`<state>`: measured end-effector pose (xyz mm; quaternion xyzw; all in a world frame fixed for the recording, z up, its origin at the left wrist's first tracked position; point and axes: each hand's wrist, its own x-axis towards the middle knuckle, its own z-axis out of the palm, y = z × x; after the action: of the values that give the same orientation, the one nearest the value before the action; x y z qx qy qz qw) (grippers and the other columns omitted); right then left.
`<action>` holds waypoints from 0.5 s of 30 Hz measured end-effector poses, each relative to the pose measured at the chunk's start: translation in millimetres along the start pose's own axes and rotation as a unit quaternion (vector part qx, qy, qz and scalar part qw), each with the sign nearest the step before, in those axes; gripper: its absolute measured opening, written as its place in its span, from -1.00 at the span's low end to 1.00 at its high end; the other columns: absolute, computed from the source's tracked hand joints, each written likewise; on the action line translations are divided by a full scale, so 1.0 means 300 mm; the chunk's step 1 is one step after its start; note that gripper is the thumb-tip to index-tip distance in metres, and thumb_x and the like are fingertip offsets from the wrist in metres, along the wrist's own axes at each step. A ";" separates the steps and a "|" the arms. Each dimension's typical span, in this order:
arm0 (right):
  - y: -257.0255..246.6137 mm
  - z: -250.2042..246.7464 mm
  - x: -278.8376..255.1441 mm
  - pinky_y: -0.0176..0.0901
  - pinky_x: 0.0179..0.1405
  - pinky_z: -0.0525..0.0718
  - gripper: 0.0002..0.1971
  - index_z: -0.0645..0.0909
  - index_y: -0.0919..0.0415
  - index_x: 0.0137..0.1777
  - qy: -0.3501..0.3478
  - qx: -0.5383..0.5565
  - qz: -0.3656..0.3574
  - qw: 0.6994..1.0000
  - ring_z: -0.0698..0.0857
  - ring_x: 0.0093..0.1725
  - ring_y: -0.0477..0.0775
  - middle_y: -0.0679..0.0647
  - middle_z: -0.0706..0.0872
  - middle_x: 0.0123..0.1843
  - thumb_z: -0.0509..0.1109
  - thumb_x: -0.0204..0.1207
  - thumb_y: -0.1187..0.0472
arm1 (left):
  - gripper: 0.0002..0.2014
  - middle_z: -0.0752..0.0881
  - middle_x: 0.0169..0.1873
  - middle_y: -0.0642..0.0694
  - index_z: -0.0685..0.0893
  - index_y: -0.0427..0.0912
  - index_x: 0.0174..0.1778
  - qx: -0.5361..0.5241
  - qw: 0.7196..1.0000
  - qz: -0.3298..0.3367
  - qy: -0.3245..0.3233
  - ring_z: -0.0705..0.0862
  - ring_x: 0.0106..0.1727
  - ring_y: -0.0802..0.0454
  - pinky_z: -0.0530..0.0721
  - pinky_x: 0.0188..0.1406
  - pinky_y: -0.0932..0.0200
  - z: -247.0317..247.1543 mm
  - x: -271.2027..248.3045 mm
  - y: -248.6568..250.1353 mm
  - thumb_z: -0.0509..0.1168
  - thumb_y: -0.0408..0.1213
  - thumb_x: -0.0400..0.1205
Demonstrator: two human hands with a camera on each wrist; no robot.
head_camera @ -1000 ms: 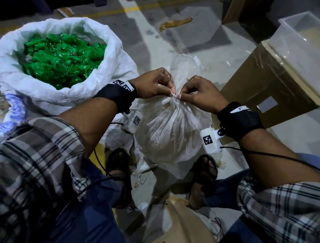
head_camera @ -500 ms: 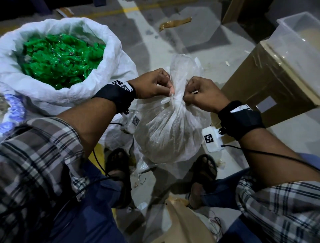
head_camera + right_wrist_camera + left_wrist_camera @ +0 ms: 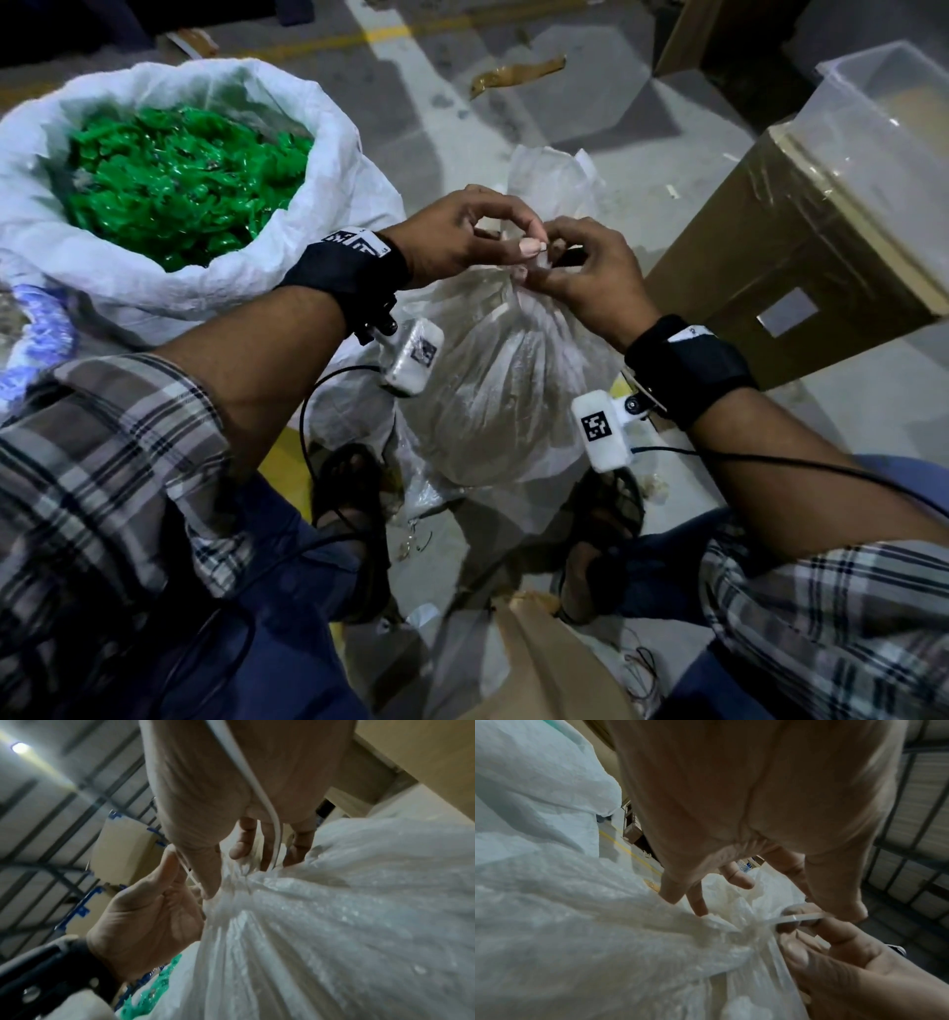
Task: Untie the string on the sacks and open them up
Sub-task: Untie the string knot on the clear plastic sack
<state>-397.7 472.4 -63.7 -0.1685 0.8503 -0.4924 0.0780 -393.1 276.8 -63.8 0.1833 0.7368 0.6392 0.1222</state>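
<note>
A clear plastic sack stands on the floor between my feet, its neck gathered and bound by a white string. The knot sits on the bunched plastic. My left hand pinches at the knot from the left with thumb and forefinger. My right hand meets it from the right and pinches the string too. In the right wrist view a length of string runs across my right palm down to the neck of the sack. The loose top of the sack rises behind my hands.
A large white woven sack, open and full of green plastic pieces, stands at the left. A taped cardboard box with a clear bin on it stands at the right. My sandalled feet flank the sack; brown paper lies near me.
My two hands have drawn closer together, and their fingertips now meet over the knot. The sack has stayed where it was, still tied.
</note>
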 end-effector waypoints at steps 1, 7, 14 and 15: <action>-0.002 0.003 -0.001 0.13 0.13 0.72 -0.69 0.82 0.13 0.08 0.003 0.014 0.003 1.000 0.71 0.00 0.30 0.43 0.68 0.07 0.71 0.32 0.23 | -0.96 0.75 -0.06 -0.06 0.78 -0.15 -0.07 -0.003 1.000 0.001 0.000 0.75 -0.03 0.14 0.67 0.04 0.30 0.003 0.002 -0.004 0.47 -0.27 0.63; -0.011 0.016 -0.007 0.18 0.10 0.73 -0.83 0.84 0.11 -0.08 0.029 0.063 0.031 0.997 0.72 0.02 0.39 0.44 0.71 0.03 0.70 0.35 0.25 | -0.86 0.77 -0.14 0.06 0.74 -0.31 0.06 0.028 0.999 -0.014 0.031 0.69 -0.16 0.30 0.60 -0.04 0.40 0.005 0.012 -0.010 0.40 -0.30 0.69; -0.049 -0.040 -0.010 -0.10 -0.03 0.72 -0.77 0.73 0.59 0.06 0.033 0.244 0.103 0.964 0.75 -0.11 0.14 0.49 0.78 0.02 0.55 0.47 0.43 | -0.74 0.69 -0.06 -0.09 0.70 -0.32 0.17 0.072 0.994 -0.064 0.051 0.65 -0.11 0.16 0.56 0.01 0.33 -0.017 0.006 -0.010 0.30 -0.63 0.63; -0.058 -0.054 -0.009 -0.28 -0.15 0.70 -0.78 0.74 0.58 0.05 0.045 0.242 0.107 0.963 0.76 -0.16 0.02 0.39 0.79 -0.01 0.55 0.47 0.43 | -0.80 0.70 -0.06 -0.04 0.73 -0.27 0.12 0.105 0.992 -0.063 0.040 0.64 -0.02 0.10 0.57 0.14 0.19 -0.016 0.006 -0.010 0.37 -0.56 0.63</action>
<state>-396.3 478.5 -40.5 -0.0298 0.7218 -0.6791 0.1301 -397.1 272.8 -65.9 0.1223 0.8145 0.5559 0.1123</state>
